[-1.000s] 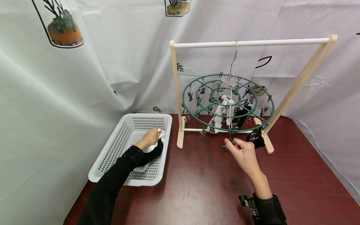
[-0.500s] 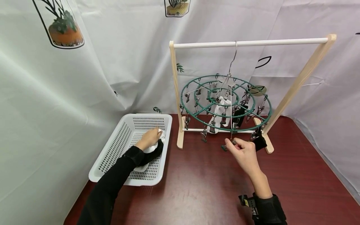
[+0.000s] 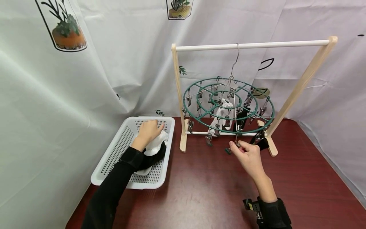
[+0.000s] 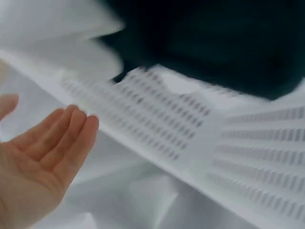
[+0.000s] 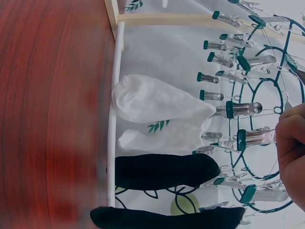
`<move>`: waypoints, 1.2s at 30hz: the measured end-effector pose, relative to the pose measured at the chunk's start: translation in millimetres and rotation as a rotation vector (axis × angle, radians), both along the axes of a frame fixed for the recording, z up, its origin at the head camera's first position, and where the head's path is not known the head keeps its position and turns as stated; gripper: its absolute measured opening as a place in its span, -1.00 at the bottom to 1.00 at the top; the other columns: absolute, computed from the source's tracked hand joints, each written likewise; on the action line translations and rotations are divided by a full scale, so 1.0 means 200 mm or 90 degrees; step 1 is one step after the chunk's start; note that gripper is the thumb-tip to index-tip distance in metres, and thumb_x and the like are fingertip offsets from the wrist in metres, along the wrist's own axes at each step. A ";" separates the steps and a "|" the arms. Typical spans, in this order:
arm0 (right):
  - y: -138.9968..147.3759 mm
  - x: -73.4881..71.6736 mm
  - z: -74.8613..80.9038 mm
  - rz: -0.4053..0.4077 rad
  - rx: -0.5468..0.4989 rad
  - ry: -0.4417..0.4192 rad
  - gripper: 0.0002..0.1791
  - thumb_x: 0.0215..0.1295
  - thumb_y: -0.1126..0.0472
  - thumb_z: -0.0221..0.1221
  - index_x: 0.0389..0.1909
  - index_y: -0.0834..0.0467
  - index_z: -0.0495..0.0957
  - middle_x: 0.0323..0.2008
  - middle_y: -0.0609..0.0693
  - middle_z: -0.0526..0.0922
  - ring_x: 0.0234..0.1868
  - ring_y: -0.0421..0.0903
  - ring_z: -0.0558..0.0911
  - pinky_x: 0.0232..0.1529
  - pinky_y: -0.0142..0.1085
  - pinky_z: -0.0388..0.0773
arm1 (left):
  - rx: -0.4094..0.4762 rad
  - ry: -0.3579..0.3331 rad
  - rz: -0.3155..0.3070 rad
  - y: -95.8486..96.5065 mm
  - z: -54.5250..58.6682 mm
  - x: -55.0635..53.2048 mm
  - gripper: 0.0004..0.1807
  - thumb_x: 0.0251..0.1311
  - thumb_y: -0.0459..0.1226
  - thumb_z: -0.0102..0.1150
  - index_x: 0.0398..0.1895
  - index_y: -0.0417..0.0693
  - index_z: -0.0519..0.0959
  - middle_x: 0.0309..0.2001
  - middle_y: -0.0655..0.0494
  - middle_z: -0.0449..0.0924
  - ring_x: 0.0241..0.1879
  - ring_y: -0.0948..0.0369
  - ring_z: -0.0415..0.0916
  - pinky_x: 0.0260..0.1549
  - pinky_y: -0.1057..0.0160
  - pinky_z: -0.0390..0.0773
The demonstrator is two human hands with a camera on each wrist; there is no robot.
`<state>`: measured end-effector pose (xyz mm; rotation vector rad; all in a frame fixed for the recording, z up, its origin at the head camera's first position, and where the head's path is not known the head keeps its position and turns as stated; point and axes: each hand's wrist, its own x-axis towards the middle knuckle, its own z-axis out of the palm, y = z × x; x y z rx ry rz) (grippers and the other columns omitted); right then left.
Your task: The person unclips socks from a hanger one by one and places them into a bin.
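My left hand (image 3: 148, 132) hovers over the white basket (image 3: 98, 180), its fingers extended and holding nothing in the left wrist view. Below it in the basket lie a white sock (image 3: 158, 144) and a black sock (image 3: 156, 158), partly covered by the hand and sleeve. My right hand (image 3: 249, 156) pinches a metal clip (image 3: 236, 144) at the near rim of the round green clip hanger (image 3: 206, 123). From that hanger hang white socks (image 5: 152, 100) and black socks (image 5: 167, 171), shown in the right wrist view.
A wooden rack (image 3: 303, 79) with a white top bar (image 3: 206, 48) carries the hanger by its hook. Several clips (image 3: 209, 139) dangle around the rings. The basket and rack stand on a dark red table (image 3: 200, 187); a printed white cloth (image 3: 128, 47) hangs behind.
My left hand has let go of the white sock and risen slightly, its fingers straightening. The hanger has turned a little. My right hand keeps its pinch on the clip.
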<state>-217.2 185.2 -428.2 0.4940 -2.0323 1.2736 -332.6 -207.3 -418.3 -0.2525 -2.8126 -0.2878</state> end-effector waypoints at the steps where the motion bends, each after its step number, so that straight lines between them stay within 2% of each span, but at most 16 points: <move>1: 0.00 0.00 0.00 0.001 -0.001 -0.002 -0.36 0.27 0.42 0.37 -0.78 0.05 0.14 -0.74 -0.20 0.07 -0.60 -0.53 0.01 -0.63 -0.28 -0.04 | 0.007 0.027 -0.001 0.01 0.02 0.00 -0.51 0.60 -0.03 0.07 -0.42 -0.24 0.56 -0.47 -0.26 0.60 -0.39 -0.22 0.66 -0.38 -0.16 0.61; 4: 0.00 0.00 0.00 0.004 -0.006 -0.009 -0.37 0.27 0.45 0.36 -0.78 0.08 0.14 -0.74 -0.17 0.06 -0.60 -0.54 0.00 -0.62 -0.26 -0.06 | 0.041 0.098 -0.020 0.06 0.08 0.02 -0.55 0.61 -0.11 0.06 -0.40 -0.26 0.61 -0.49 -0.22 0.63 -0.50 -0.16 0.62 -0.48 -0.10 0.59; 9: -0.01 0.00 -0.01 0.007 -0.013 -0.018 -0.39 0.25 0.50 0.34 -0.76 0.12 0.13 -0.74 -0.10 0.03 -0.59 -0.57 -0.01 -0.61 -0.24 -0.08 | 0.094 0.217 -0.077 0.17 0.16 0.05 -0.65 0.60 -0.23 0.08 -0.21 -0.33 0.74 -0.31 -0.24 0.77 -0.47 -0.16 0.69 -0.45 -0.10 0.67; 12: -0.01 0.00 -0.01 0.007 -0.010 -0.023 -0.38 0.27 0.47 0.35 -0.76 0.10 0.15 -0.74 -0.15 0.05 -0.60 -0.54 0.00 -0.61 -0.25 -0.06 | 0.120 0.292 -0.118 0.26 0.20 0.06 -0.67 0.58 -0.29 0.08 -0.32 -0.30 0.72 -0.40 -0.18 0.76 -0.50 -0.14 0.69 -0.49 -0.11 0.67; 16: -0.01 -0.01 -0.01 0.007 -0.003 -0.029 -0.38 0.31 0.39 0.37 -0.76 0.04 0.17 -0.73 -0.23 0.08 -0.62 -0.49 0.02 -0.61 -0.27 -0.03 | 0.155 0.384 -0.184 0.38 0.27 0.10 -0.69 0.54 -0.37 0.08 -0.44 -0.27 0.64 -0.53 -0.11 0.66 -0.61 -0.04 0.60 -0.61 -0.02 0.61; 19: -0.02 -0.01 -0.01 0.011 -0.002 -0.023 -0.38 0.31 0.38 0.37 -0.76 0.04 0.18 -0.74 -0.22 0.08 -0.62 -0.45 0.03 -0.63 -0.29 -0.03 | 0.164 0.445 -0.226 0.47 0.32 0.13 -0.71 0.51 -0.41 0.09 -0.45 -0.27 0.62 -0.54 -0.10 0.62 -0.61 0.00 0.55 -0.61 0.05 0.59; 21: -0.02 -0.02 -0.01 0.014 0.000 -0.016 -0.39 0.30 0.39 0.37 -0.76 0.04 0.18 -0.74 -0.19 0.08 -0.63 -0.44 0.03 -0.64 -0.29 -0.03 | 0.168 0.480 -0.240 0.52 0.35 0.14 -0.73 0.49 -0.43 0.10 -0.45 -0.28 0.62 -0.53 -0.10 0.60 -0.60 0.00 0.55 -0.60 0.06 0.59; 27: -0.04 -0.01 0.00 0.015 0.011 -0.010 -0.39 0.30 0.38 0.36 -0.76 0.03 0.18 -0.75 -0.20 0.08 -0.63 -0.44 0.03 -0.63 -0.33 -0.02 | 0.201 0.538 -0.274 0.69 0.41 0.18 -0.75 0.44 -0.46 0.14 -0.47 -0.26 0.61 -0.51 -0.09 0.61 -0.51 -0.01 0.58 -0.52 0.07 0.63; 33: -0.07 -0.01 0.01 0.020 0.017 -0.013 -0.39 0.33 0.36 0.35 -0.75 0.04 0.17 -0.72 -0.27 0.05 -0.62 -0.43 0.02 -0.62 -0.34 -0.04 | 0.193 0.572 -0.334 0.82 0.43 0.22 -0.75 0.41 -0.49 0.15 -0.50 -0.24 0.60 -0.51 -0.07 0.63 -0.46 0.01 0.53 -0.39 0.13 0.61; 36: -0.09 -0.01 0.01 0.026 0.021 -0.002 -0.39 0.32 0.36 0.35 -0.75 0.04 0.16 -0.71 -0.29 0.05 -0.62 -0.43 0.02 -0.62 -0.38 -0.05 | 0.189 0.573 -0.361 0.88 0.43 0.26 -0.71 0.40 -0.49 0.16 -0.55 -0.20 0.56 -0.55 -0.04 0.60 -0.47 0.02 0.48 -0.38 0.16 0.55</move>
